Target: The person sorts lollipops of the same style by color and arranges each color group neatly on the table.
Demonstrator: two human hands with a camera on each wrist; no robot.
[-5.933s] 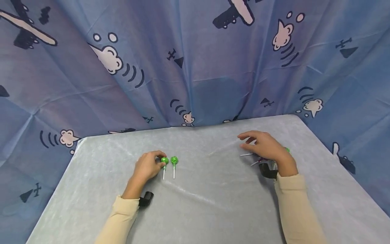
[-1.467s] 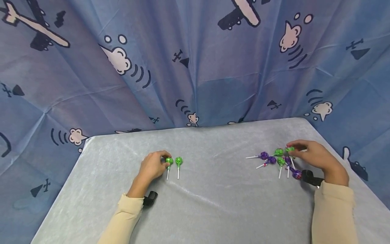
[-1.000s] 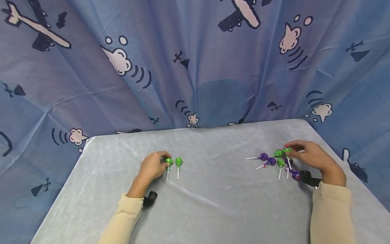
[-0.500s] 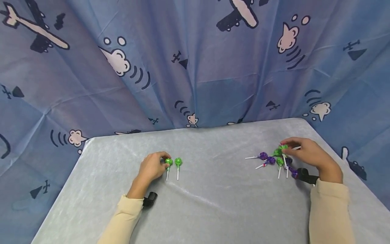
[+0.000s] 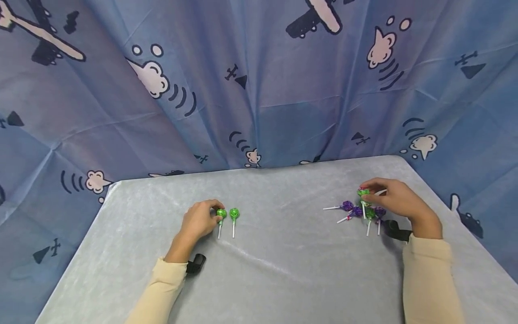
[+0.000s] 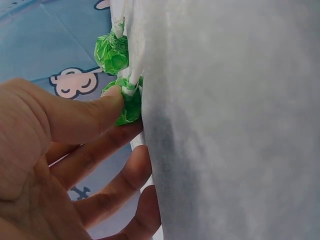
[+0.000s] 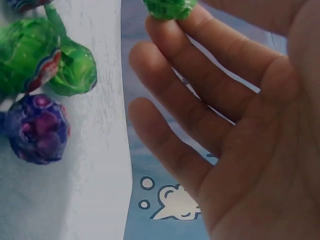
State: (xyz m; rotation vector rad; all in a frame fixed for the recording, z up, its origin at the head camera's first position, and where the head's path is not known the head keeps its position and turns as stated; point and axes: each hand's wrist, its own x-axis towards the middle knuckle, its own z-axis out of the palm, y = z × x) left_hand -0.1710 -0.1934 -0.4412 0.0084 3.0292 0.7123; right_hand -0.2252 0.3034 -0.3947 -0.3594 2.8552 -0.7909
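Note:
My left hand (image 5: 198,220) pinches the head of a green-wrapped lollipop (image 5: 221,213) between thumb and finger, its white stick pointing toward me on the table. Just right of it lies a second green lollipop (image 5: 234,213), parallel and apart; the left wrist view shows both green heads. Over at the right, my right hand (image 5: 398,200) grips another green lollipop (image 5: 363,192) by its head, raised above the pile with its stick hanging down. In the right wrist view that held lollipop (image 7: 170,9) is partly cut off at the top edge.
Beneath the right hand lies a loose pile of lollipops with purple (image 5: 347,205) and green (image 5: 370,213) wrappers, sticks pointing various ways. Part of the pile is hidden by the hand. A patterned blue curtain (image 5: 291,126) hangs behind the white-covered table (image 5: 275,270).
My right hand went from above the pile to its right side, took a green lollipop, and has since lifted it leftward over the others. The left hand keeps its place at its lollipop.

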